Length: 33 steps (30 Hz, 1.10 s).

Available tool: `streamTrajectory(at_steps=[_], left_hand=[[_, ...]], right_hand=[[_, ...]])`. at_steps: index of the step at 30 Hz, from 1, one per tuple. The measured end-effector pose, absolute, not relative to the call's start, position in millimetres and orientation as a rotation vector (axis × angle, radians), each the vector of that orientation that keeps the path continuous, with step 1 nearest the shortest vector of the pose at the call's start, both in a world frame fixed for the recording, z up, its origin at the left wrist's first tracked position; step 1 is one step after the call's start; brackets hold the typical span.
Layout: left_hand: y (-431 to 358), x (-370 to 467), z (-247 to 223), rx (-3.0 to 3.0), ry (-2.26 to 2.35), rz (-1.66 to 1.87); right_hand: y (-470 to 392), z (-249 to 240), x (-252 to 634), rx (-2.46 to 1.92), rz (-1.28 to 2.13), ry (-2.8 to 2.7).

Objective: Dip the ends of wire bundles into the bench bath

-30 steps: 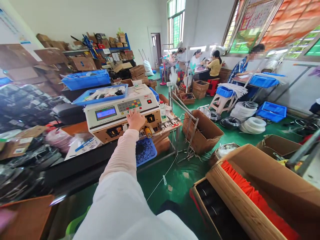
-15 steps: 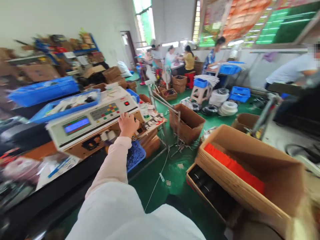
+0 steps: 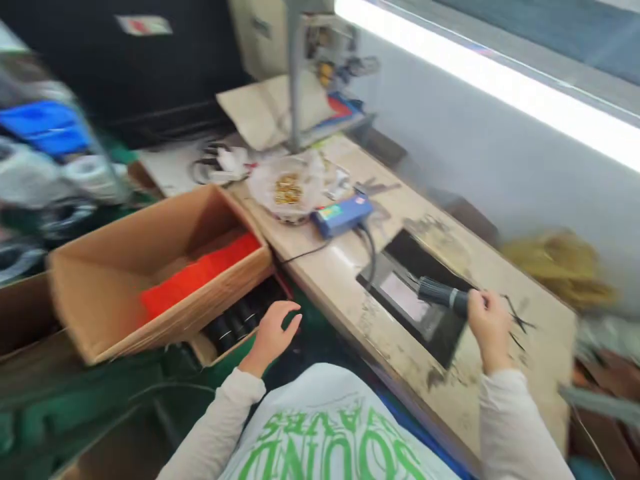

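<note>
My right hand [image 3: 490, 327] is closed around one end of a bundle of thin black wires [image 3: 443, 295], bound with a pale band. The bundle is held over a black mat with a pale rectangle [image 3: 405, 298] on the worktable. My left hand [image 3: 275, 333] holds nothing, thumb and fingers apart, to the left of the table edge. It is close to a low carton holding dark bundles [image 3: 240, 319], each with a light band. A few thin black strands [image 3: 520, 321] lie on the tabletop beside my right hand.
A large open cardboard box [image 3: 95, 293] with red material [image 3: 200, 277] stands left of the worktable [image 3: 345, 280]. On the table are a blue device with a cable [image 3: 343, 215] and a bag of small gold-coloured parts [image 3: 289, 189]. A metal post [image 3: 295, 80] and a bright tube lamp [image 3: 480, 73] rise behind.
My view has swung right from the machine with a control panel to the worktable. A hand was at that machine; now both hands show, the right one holding the wire bundle.
</note>
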<state>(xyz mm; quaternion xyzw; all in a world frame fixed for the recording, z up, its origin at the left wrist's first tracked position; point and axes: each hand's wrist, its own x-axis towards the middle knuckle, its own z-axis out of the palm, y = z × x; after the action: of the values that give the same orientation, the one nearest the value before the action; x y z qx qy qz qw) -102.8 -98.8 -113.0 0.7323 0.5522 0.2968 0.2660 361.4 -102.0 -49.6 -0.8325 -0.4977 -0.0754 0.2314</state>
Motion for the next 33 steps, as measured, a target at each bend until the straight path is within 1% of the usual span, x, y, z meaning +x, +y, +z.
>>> streamTrajectory(at_steps=[2, 5, 8, 11, 15, 21, 33], left_hand=[[-73.5, -72.9, -112.5, 2.128, 1.328, 0.899], [-46.1, -34.7, -116.4, 2.307, 1.177, 0.921], [-25.7, -9.0, -128.9, 2.386, 1.197, 0.863], [-13.0, 5.3, -143.8, 2.394, 1.312, 0.813], [-8.8, 12.4, -155.0, 2.384, 1.384, 0.798], [-8.9, 12.1, -159.5, 2.454, 1.316, 0.909], [-9.8, 12.1, -165.0, 2.409, 1.312, 0.939]], right_hand=[[-125.3, -54.5, 381.2, -2.388, -0.187, -1.272], [-127.5, -70.1, 391.5, -2.407, -0.126, -1.336], [-118.1, -87.4, 391.1, -2.442, -0.040, -1.436], [-108.1, -103.0, 388.7, -2.480, 0.017, -1.558], [-92.3, -121.4, 386.3, -2.592, 0.034, -1.728], [-75.2, -140.2, 385.2, -2.745, 0.000, -1.910], [-63.5, -147.9, 386.5, -2.805, -0.046, -2.096]])
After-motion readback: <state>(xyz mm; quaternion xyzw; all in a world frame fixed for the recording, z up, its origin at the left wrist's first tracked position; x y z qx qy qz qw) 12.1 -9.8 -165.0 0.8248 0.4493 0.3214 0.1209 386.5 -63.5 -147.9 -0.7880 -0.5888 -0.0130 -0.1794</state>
